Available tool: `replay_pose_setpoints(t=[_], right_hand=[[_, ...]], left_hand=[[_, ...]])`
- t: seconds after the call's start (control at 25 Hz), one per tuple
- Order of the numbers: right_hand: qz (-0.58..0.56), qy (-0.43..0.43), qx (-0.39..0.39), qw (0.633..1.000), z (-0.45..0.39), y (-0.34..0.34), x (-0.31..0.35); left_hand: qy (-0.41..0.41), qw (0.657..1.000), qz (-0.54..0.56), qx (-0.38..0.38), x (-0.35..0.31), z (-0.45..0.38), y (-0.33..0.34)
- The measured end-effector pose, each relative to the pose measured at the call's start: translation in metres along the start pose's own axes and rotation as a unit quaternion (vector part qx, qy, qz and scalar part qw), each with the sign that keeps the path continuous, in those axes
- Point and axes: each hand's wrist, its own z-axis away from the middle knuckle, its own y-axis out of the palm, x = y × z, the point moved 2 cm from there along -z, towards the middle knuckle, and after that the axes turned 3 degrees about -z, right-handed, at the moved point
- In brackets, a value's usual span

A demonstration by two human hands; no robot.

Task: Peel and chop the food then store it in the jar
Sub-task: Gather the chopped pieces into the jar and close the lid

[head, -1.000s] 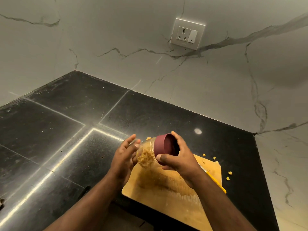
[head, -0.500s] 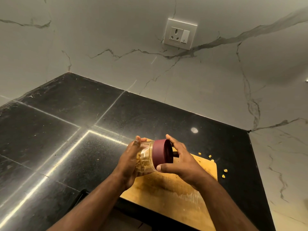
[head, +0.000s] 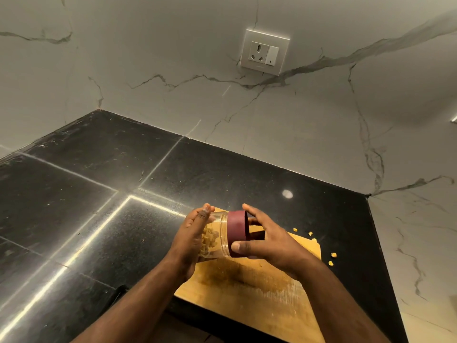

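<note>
The jar (head: pixel 217 235), clear plastic and partly filled with pale yellow chopped food (head: pixel 209 241), is held on its side in the air just above the near-left end of the wooden cutting board (head: pixel 259 288), its mouth pointing right. The left hand (head: pixel 193 238) wraps around the jar's base end, fingers curled over the top, while the right hand (head: pixel 269 241) grips the maroon lid (head: pixel 237 233) between thumb below and fingers above, the lid sitting on the jar's mouth. By the look of it the peeling and chopping are done and the storing step is closing out: the lid is being fitted or screwed on. The next move probably calls for a firm twist of the right hand against the left hand's hold until the lid seats, then setting the jar upright on the counter (head: pixel 99 206). A few stray yellow bits (head: pixel 332 258) lie on the counter just beyond the board's far-right corner, outside the jar. Whether the lid's threads have caught is hidden under the rim, and the right palm covers the lid's flat face. A dark object (head: pixel 121 292) left of the board's near edge is too shadowed to name, and the board's near end runs out of view.
</note>
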Motion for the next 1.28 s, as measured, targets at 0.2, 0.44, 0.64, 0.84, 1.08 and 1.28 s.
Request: replay_pose_setpoints(t=[0.2, 0.44, 0.64, 0.84, 1.08, 1.28], right_hand=[[0.044, -0.079, -0.007, 0.996, 0.000, -0.004, -0.002], [0.095, 0.037, -0.047, 0.994, -0.005, -0.004, -0.001], [0.019, -0.026, 0.021, 0.999, -0.005, -0.004, -0.003], [0.158, 0.080, -0.085, 0.981, -0.006, -0.010, 0.001], [0.034, -0.033, 0.022, 0.999, -0.008, -0.001, -0.003], [0.112, 0.053, -0.084, 0.989, -0.012, -0.003, -0.005]], left_hand=[[-0.020, 1.000, -0.004, -0.006, 0.001, -0.006, -0.003], [-0.032, 0.999, 0.016, -0.001, 0.002, -0.007, -0.002], [-0.042, 0.999, 0.021, -0.006, 0.004, -0.009, -0.005], [-0.050, 0.998, 0.023, -0.008, 0.006, -0.012, -0.008], [-0.050, 0.999, 0.009, -0.005, 0.005, -0.011, -0.006], [-0.084, 0.995, 0.012, -0.047, 0.006, -0.013, -0.013]])
